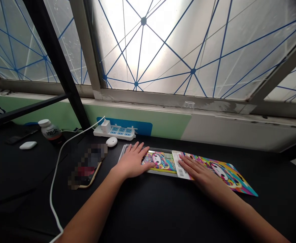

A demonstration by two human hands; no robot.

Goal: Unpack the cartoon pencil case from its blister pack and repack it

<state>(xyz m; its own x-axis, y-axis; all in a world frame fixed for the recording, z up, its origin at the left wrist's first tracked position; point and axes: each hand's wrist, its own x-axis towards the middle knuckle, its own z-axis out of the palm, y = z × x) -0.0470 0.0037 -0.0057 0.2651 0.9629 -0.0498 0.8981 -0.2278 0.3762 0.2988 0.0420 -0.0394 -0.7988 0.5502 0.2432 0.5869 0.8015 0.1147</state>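
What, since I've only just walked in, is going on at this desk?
A person has both hands laid flat on a black desk. The left hand rests on a clear tray holding a colourful cartoon card; the right hand lies on a colourful printed sheet overlapping the tray's right end. The fingers are spread, gripping nothing. A power strip, bottle and phone sit to the left.
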